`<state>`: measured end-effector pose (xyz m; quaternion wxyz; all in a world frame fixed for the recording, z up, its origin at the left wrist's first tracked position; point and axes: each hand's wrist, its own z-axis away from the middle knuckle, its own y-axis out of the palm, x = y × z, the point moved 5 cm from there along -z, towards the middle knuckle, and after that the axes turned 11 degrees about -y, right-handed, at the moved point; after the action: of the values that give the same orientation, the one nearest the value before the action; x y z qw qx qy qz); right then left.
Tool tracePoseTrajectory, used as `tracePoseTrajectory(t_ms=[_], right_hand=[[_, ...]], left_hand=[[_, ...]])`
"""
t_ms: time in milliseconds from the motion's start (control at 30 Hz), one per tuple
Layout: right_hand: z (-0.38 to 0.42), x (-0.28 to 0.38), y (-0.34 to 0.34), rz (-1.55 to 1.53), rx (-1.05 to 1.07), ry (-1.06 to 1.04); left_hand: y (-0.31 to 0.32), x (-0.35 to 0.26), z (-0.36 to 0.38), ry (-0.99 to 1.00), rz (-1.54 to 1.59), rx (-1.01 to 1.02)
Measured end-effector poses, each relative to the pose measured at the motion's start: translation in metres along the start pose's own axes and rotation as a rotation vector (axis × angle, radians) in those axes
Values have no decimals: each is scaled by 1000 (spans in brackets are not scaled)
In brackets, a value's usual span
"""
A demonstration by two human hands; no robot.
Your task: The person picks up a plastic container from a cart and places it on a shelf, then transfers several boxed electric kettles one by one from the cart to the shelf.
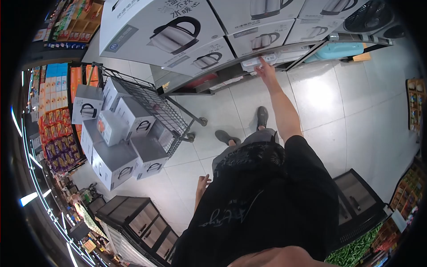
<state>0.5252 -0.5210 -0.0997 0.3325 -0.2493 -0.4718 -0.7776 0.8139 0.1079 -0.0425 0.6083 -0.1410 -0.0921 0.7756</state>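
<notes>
My right hand reaches out to the low shelf under the stacked kettle boxes. Its fingers are apart, the index finger stretched out, and they overlap the near side of a white package with small printed labels. My left hand hangs beside my body, holding nothing, its fingers loosely bent and apart. Above the low shelf stand large white-and-grey kettle boxes printed with a steel kettle with a black handle.
On the left stands a wire shopping cart piled with several kettle boxes. Dark display cabinets are at the lower left. A light-blue plastic tub sits on the low shelf farther right, below a black fan. Tiled floor surrounds my feet.
</notes>
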Motion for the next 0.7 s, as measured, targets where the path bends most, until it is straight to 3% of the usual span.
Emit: tracePoseTrajectory(t_ms=[133, 267, 467, 700], right_hand=[[-21, -2, 0, 12, -73, 22], [-35, -8, -7, -10, -66, 55], [-28, 3, -2, 1, -49, 5], [-26, 7, -5, 40, -78, 70]], left_hand=[[1, 10, 1, 113, -33, 20], [4, -5, 20, -29, 64, 17], [13, -32, 35, 79, -20, 71], [14, -44, 35, 50, 25, 61]])
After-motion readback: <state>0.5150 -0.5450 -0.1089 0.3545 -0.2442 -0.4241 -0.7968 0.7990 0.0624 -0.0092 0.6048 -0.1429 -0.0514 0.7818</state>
